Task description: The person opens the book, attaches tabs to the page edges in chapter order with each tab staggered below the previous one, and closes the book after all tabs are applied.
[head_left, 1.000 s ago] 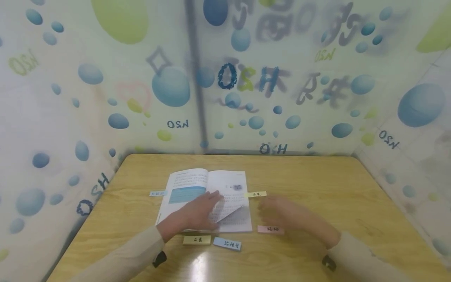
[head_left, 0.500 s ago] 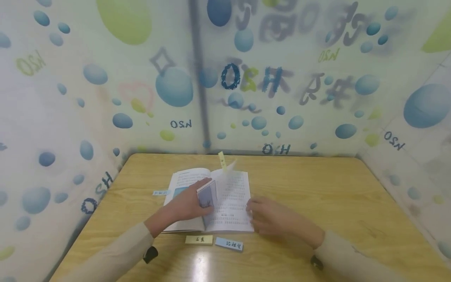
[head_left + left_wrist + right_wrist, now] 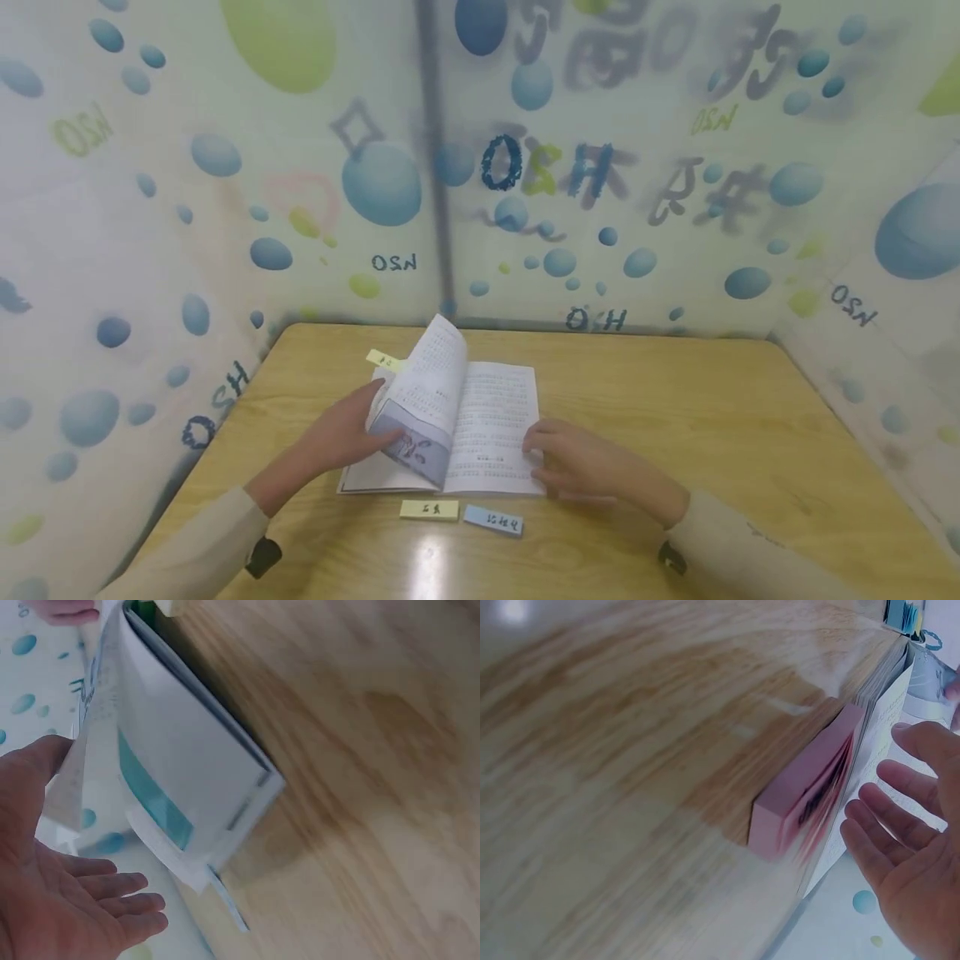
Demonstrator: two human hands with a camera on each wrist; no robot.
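An open book (image 3: pixel 495 425) lies on the wooden table, its right page flat and covered in print. A leaf (image 3: pixel 427 367) with a greyish picture at its lower end stands curled up over the left side. My left hand (image 3: pixel 345 433) is at that leaf, thumb against the picture; the left wrist view shows its other fingers stretched out. A yellow sticky tab (image 3: pixel 384 360) sticks out past the leaf at upper left. My right hand (image 3: pixel 577 458) is at the right page's edge with loosely bent fingers. Beside it, a pink sticky-note pad (image 3: pixel 802 795) shows in the right wrist view.
A yellow note pad (image 3: pixel 429 510) and a blue note pad (image 3: pixel 493 520), both with handwriting, lie in front of the book. A narrow blue tab (image 3: pixel 227 900) sticks out from the book's left side. The patterned wall (image 3: pixel 525 250) stands behind the table.
The leaf with the yellow tab has swung from the right side over to the left. My left hand has moved left with it; my right hand has come to the right page's edge.
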